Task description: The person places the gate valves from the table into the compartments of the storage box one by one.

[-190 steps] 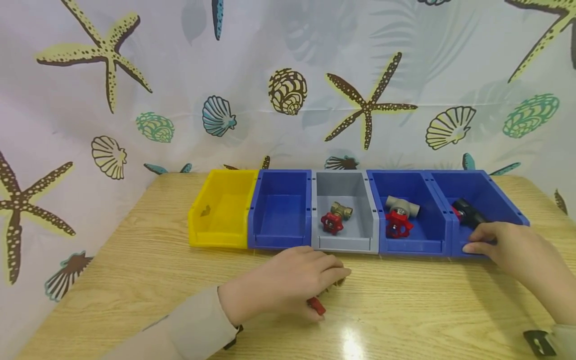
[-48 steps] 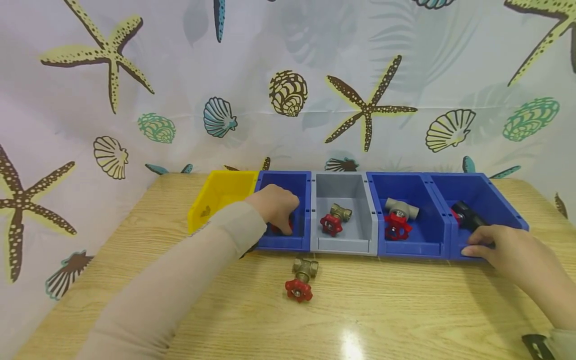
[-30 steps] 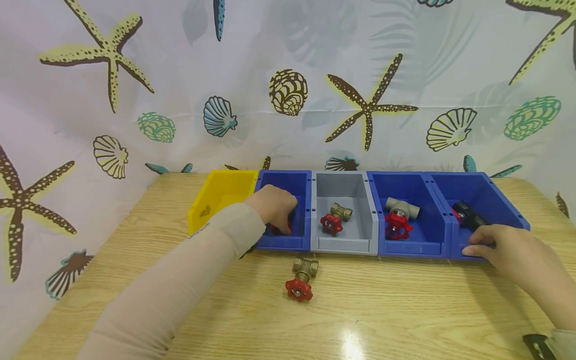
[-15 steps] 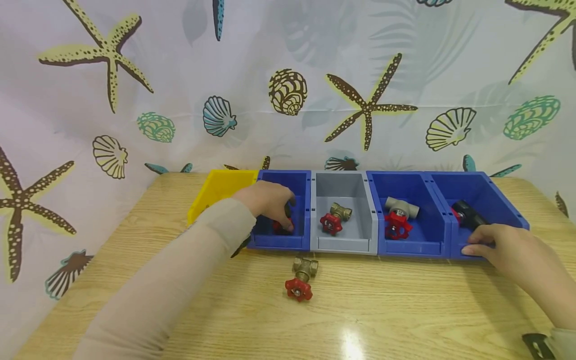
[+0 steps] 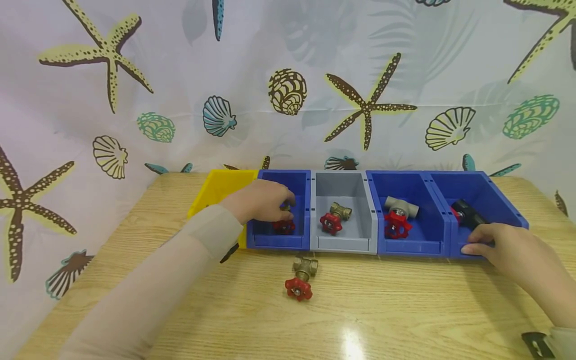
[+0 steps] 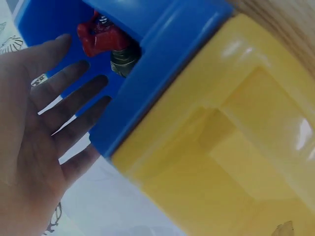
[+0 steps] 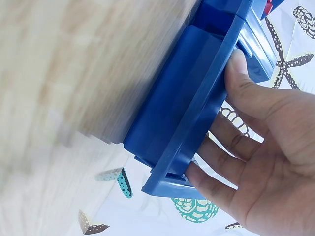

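Note:
My left hand [image 5: 265, 200] reaches over the second blue bin [image 5: 279, 242] from the left. In the left wrist view its fingers spread fairly straight, apart from the brass valve with a red handwheel [image 6: 101, 39] inside that bin. Another brass valve with a red handwheel [image 5: 299, 289] lies on the table in front of the bins. At the far right, my right hand [image 5: 513, 255] grips the front corner of the rightmost blue bin [image 7: 170, 108], thumb on the rim and fingers behind it. A black valve with a red handle [image 5: 469, 214] lies in this bin.
The yellow bin [image 5: 202, 239] stands leftmost in the row, partly behind the left forearm. A grey bin [image 5: 344, 245] holds a brass valve [image 5: 333, 222]. The blue bin [image 5: 411, 247] beside it holds a beige valve with a red handwheel [image 5: 398, 220]. A patterned curtain [image 5: 252, 130] hangs behind.
Earlier my left hand was at a red-handled valve on the table, then inside the second bin. Now it has let go of the valve there and drawn up and left. The right hand stays put.

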Available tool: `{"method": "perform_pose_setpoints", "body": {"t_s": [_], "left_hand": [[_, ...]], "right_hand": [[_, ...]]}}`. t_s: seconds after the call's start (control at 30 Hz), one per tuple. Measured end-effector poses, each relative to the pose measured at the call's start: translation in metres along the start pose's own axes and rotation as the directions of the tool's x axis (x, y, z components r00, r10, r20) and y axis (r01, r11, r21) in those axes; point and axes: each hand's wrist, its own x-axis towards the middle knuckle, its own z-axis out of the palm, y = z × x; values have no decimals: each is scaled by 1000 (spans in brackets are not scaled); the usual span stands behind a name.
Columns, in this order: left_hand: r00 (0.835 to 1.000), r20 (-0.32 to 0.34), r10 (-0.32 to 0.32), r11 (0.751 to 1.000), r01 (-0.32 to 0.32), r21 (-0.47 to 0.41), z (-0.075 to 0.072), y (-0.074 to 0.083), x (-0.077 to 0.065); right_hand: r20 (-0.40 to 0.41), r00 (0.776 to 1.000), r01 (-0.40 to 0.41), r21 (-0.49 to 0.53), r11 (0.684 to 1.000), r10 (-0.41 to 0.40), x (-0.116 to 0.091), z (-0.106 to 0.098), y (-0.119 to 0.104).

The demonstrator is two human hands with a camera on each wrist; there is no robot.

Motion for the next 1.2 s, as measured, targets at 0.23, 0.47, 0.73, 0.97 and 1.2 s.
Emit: {"method": "perform_pose_setpoints", "body": {"t_s": [0.23, 0.47, 0.73, 0.97, 1.2], "left_hand": [[995, -83, 52, 999, -53, -5, -1, 4, -12], [962, -209, 176, 984, -174, 26, 0, 4, -22], [908, -320, 271, 962, -266, 61, 0, 10, -40], [889, -330, 318, 948, -299, 109, 1, 20, -54], [880, -309, 360, 933, -334, 135, 7, 24, -68]], "right_hand": [[4, 1000, 0, 5, 1000, 0, 1, -1, 0], [4, 1000, 1, 1, 1000, -1, 1, -1, 1], [-16, 1000, 18, 2, 1000, -18, 1, 0, 2], [-17, 1000, 18, 0, 1000, -18, 0, -1, 2], [-14, 1000, 17, -10, 1000, -17, 1, -1, 1]]}}
